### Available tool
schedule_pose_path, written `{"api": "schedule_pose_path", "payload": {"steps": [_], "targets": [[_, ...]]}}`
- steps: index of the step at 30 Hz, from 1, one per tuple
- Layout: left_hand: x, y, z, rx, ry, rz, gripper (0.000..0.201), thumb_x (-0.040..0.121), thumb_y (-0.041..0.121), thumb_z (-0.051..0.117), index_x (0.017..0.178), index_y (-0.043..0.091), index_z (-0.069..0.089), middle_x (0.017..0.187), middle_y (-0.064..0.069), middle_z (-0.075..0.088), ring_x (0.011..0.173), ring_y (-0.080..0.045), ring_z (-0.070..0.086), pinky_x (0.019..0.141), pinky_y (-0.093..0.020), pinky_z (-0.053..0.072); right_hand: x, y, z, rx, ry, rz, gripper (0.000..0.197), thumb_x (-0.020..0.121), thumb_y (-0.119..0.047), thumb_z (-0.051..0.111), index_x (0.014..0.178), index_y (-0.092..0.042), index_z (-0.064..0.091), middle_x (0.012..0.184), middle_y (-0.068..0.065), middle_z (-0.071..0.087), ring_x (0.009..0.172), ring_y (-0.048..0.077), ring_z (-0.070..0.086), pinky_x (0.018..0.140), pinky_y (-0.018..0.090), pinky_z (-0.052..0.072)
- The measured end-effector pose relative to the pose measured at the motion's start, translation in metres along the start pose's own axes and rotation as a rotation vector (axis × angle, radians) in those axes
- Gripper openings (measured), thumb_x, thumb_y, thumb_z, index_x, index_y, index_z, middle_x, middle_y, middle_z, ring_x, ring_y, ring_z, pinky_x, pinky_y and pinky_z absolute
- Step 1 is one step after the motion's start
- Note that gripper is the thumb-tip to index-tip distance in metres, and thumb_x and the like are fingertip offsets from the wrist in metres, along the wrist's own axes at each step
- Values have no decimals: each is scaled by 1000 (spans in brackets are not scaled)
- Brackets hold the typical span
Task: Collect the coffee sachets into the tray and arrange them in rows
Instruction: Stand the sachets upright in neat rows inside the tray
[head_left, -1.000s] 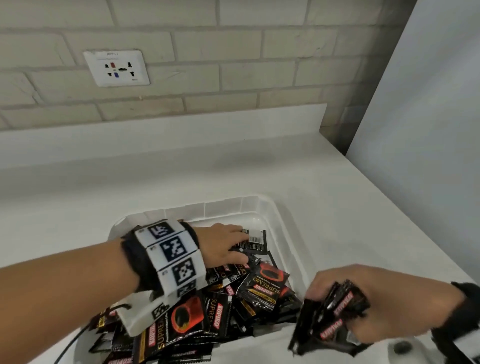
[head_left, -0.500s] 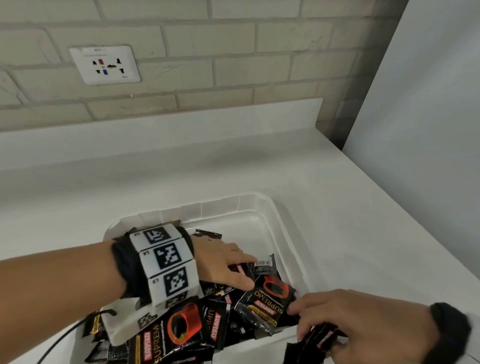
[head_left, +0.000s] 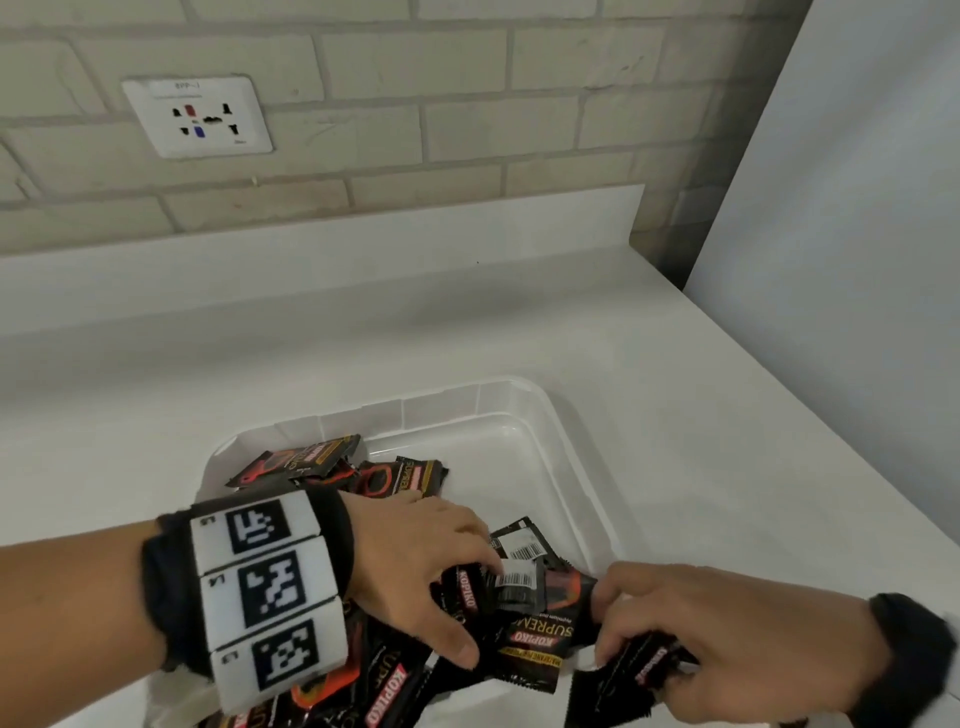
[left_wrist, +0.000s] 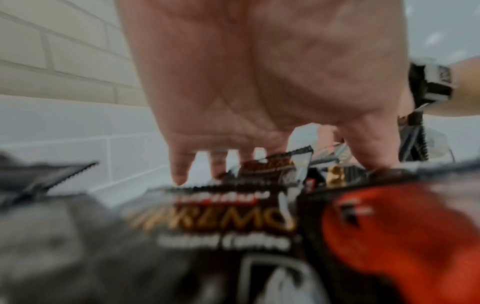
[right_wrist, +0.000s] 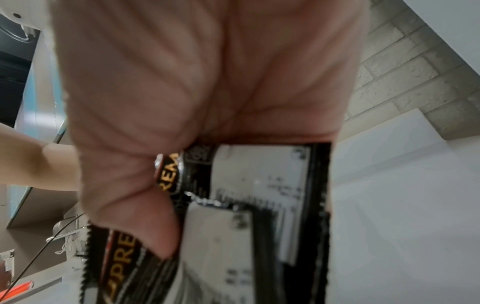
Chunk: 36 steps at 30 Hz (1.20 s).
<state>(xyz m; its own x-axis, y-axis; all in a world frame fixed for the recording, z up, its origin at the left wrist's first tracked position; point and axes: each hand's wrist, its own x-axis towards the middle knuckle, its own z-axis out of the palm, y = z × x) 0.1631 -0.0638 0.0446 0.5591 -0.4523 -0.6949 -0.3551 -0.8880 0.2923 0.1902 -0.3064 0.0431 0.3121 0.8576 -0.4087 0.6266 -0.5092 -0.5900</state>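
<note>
A loose heap of coffee sachets (head_left: 524, 618) is piled in the near half of the white tray (head_left: 566, 467), long axes lying every way. It is pressed by the left hand (head_left: 415, 566), fingers straight and spread. A stack (right_wrist: 259, 205) is pinched by the right hand (head_left: 727, 639) at the tray's near right edge, nearer the bare far floor.

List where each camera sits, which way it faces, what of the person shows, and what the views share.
Head: worn high, looking forward and down at the tray; both forearms, left hand, right hand.
Left wrist: under the left palm, looking along the fingers at the sachets.
Right wrist: under the right palm, looking at the held sachets.
Shared: all show sachets; the brick wall too.
</note>
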Motion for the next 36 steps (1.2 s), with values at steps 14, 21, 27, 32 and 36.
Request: {"api": "schedule_pose_path", "payload": {"steps": [14,21,27,32,36], "targets": [[17,-4,7,-328,20,-40,62,79,56,62,129,31,36,118,4,60,102,-15,60,92,-29,47,-3,-3,-1,7,-17,67,45,81,-22,51,116,-49,43,115,-30,28,71,-8,46,65,9,31],[13,-1,-1,-85,176,10,63,86,55,53,137,22,39,152,4,25,137,-12,24,114,-28,16,-3,-8,-6,-2,-21,62,41,82,-24,51,107,-56,46,116,-29,30,74,-6,47,66,9,32],[12,-19,-15,-103,329,-160,58,92,53,37,142,25,31,152,5,21,137,-12,18,112,-29,19,-7,-13,-17,30,-9,52,42,81,-20,54,86,-61,45,115,-25,32,79,-7,48,69,6,34],[22,-43,-7,80,192,-328,57,95,55,20,147,30,22,157,6,10,143,-19,9,117,-41,10,-6,-13,-18,47,-6,19,40,80,-17,54,89,-56,51,116,-25,35,85,-8,50,70,5,33],[17,-43,-9,88,95,-330,48,99,48,20,143,32,32,152,8,24,139,-14,22,113,-36,18,-3,-4,-9,-1,14,17,39,80,-18,53,110,-42,55,114,-29,38,86,-14,46,72,2,30]]}}
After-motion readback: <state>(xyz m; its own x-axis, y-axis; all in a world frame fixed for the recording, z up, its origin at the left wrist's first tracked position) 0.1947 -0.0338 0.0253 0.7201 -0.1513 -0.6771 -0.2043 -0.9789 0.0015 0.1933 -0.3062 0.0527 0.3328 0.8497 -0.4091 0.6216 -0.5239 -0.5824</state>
